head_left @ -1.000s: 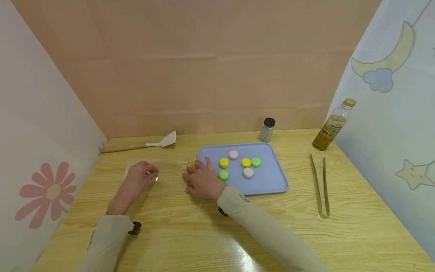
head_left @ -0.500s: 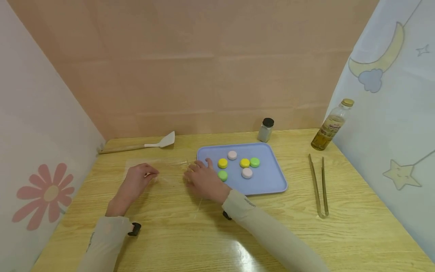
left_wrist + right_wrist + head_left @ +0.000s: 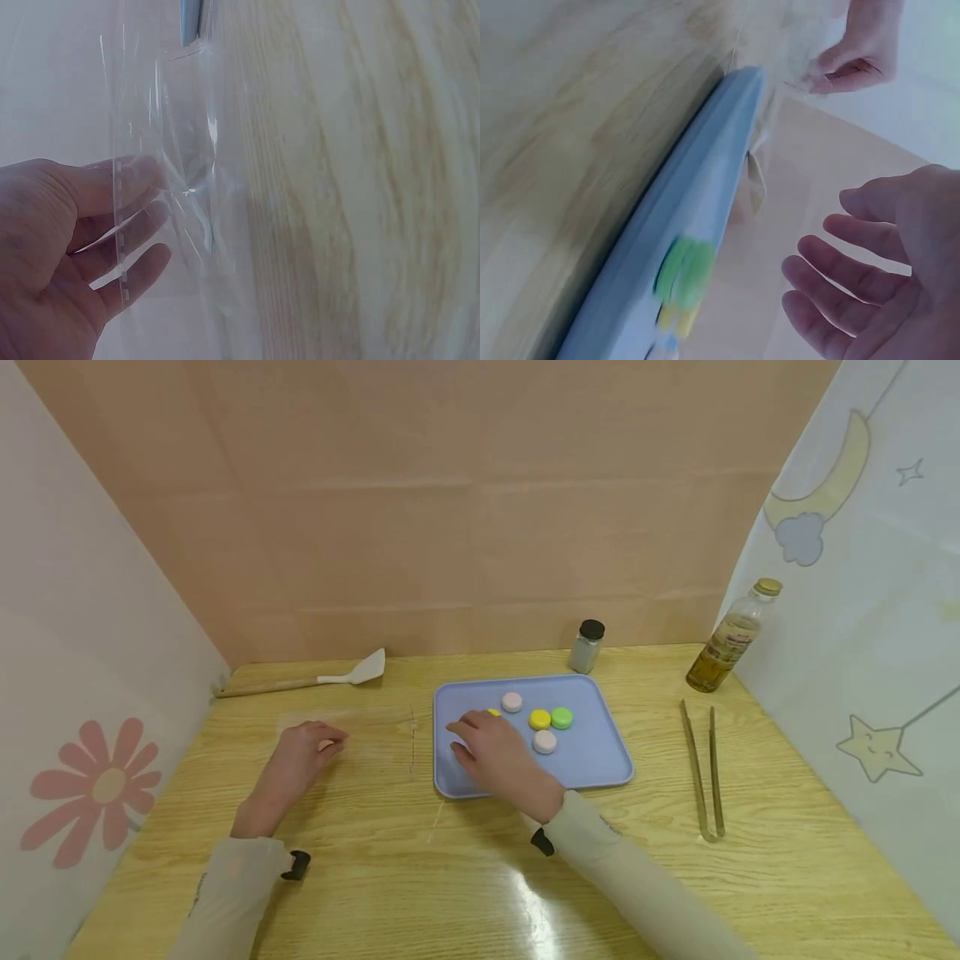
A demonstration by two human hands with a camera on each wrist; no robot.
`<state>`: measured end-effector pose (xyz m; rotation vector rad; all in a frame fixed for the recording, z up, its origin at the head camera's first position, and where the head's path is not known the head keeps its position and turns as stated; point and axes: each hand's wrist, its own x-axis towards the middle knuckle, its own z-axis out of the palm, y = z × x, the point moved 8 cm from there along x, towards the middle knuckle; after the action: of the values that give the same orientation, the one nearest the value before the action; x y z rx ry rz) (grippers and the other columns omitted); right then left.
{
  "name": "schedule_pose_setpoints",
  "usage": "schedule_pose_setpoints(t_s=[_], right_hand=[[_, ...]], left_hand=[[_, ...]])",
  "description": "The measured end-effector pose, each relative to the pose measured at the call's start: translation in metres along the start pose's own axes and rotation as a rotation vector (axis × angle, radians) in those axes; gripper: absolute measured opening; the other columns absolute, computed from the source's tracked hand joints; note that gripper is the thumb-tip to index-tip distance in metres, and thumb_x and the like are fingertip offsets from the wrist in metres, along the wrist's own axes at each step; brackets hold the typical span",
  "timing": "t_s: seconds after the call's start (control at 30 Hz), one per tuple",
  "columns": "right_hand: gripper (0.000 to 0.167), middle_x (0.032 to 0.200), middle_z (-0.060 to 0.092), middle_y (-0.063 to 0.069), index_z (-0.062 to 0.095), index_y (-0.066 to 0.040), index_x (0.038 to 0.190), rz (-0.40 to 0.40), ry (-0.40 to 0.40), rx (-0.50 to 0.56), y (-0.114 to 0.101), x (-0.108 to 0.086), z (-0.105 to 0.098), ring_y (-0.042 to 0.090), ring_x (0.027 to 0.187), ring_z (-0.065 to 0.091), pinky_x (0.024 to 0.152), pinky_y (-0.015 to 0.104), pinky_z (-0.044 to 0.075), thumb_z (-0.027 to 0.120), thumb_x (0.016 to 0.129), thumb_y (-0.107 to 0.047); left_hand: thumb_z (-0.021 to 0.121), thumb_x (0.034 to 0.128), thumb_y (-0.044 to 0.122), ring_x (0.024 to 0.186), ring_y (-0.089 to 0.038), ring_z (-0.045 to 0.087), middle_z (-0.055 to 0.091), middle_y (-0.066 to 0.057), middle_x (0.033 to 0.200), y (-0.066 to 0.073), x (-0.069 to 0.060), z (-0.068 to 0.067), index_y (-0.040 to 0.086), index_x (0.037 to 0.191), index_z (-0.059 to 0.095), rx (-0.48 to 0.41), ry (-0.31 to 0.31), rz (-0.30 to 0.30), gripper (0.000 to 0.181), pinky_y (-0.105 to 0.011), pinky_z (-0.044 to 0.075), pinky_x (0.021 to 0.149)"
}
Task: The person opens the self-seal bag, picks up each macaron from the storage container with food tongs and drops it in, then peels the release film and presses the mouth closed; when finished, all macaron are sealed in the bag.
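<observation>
Noting clear plastic film point(image 3: 382, 742) on the table point(image 3: 375, 893), between the hands, long side apparently left-to-right. Left hand point(image 3: 296, 762) appears to pinch it, thumb to fingertip. Right hand point(image 3: 498, 753), nearer the macarons point(image 3: 545, 742), is over the left part of the blue tray point(image 3: 596, 762), fingers loosely spread, empty; most macarons lie to its right. One yellow macaron point(image 3: 493, 712) mostly covered by that hand. Film outline too transparent to trace; blurred in the right wrist view.

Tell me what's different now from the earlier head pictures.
The right hand has left the right edge of the clear plastic film, moving rightward to over the blue tray. The left hand still pinches the film; the tray, the visible macarons and the tongs stay put.
</observation>
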<state>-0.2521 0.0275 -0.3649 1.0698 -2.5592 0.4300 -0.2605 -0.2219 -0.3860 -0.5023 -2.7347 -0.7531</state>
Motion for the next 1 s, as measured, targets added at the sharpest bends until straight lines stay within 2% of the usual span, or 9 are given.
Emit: schedule_pose_setpoints(t_s=[0.17, 0.37, 0.63, 0.8, 0.93, 1.0], right_hand=[[0.025, 0.107, 0.068, 0.005, 0.072, -0.006, 0.117, 0.065, 0.027, 0.031, 0.019, -0.029, -0.022, 0.023, 0.096, 0.064, 0.079, 0.036, 0.056, 0.074, 0.094, -0.013], [0.026, 0.104, 0.069, 0.006, 0.073, -0.004, 0.113, 0.123, 0.081, -0.015, 0.046, -0.069, -0.044, 0.024, 0.094, 0.065, 0.075, 0.038, 0.057, 0.079, 0.088, -0.01], [0.028, 0.104, 0.069, 0.01, 0.073, -0.002, 0.115, 0.243, 0.078, -0.059, 0.077, -0.119, -0.066, 0.028, 0.094, 0.066, 0.076, 0.043, 0.057, 0.079, 0.088, -0.01], [0.029, 0.104, 0.067, 0.011, 0.073, -0.003, 0.116, 0.332, 0.108, -0.082, 0.088, -0.146, -0.081, 0.027, 0.087, 0.066, 0.064, 0.04, 0.056, 0.078, 0.088, -0.009], [0.03, 0.105, 0.067, 0.014, 0.072, -0.002, 0.117, 0.405, 0.135, -0.084, 0.095, -0.165, -0.096, 0.027, 0.079, 0.065, 0.053, 0.034, 0.05, 0.078, 0.088, -0.007], [0.031, 0.105, 0.067, 0.015, 0.071, -0.001, 0.118, 0.44, 0.145, -0.088, 0.098, -0.175, -0.103, 0.028, 0.078, 0.066, 0.051, 0.032, 0.049, 0.077, 0.088, -0.007]], left_hand=[[0.075, 0.0865, -0.007, 0.088, -0.035, 0.069, 0.073, -0.017, 0.094, -0.003, 0.0, 0.0, -0.005, 0.099, 0.073, -0.02, 0.007, -0.023, 0.013, -0.048, 0.056, 0.071], [0.077, 0.0857, -0.004, 0.076, -0.025, 0.066, 0.072, -0.011, 0.088, -0.003, 0.0, -0.001, 0.001, 0.089, 0.072, -0.013, 0.016, -0.036, 0.008, -0.039, 0.051, 0.063], [0.078, 0.0871, 0.0, 0.076, -0.024, 0.065, 0.072, -0.009, 0.088, -0.004, -0.001, -0.002, 0.004, 0.088, 0.072, -0.016, -0.004, -0.065, 0.007, -0.04, 0.051, 0.065], [0.079, 0.0873, 0.003, 0.07, -0.018, 0.061, 0.072, -0.008, 0.087, -0.004, -0.001, -0.001, 0.006, 0.087, 0.071, -0.01, -0.013, -0.067, 0.008, -0.035, 0.049, 0.061], [0.079, 0.0876, 0.006, 0.063, -0.014, 0.054, 0.072, -0.006, 0.085, -0.005, -0.002, 0.001, 0.006, 0.086, 0.07, -0.01, -0.031, -0.083, 0.009, -0.03, 0.044, 0.056], [0.079, 0.0873, 0.006, 0.061, -0.013, 0.051, 0.072, -0.006, 0.085, -0.005, -0.001, 0.002, 0.006, 0.086, 0.069, -0.004, -0.036, -0.089, 0.01, -0.029, 0.043, 0.055]])
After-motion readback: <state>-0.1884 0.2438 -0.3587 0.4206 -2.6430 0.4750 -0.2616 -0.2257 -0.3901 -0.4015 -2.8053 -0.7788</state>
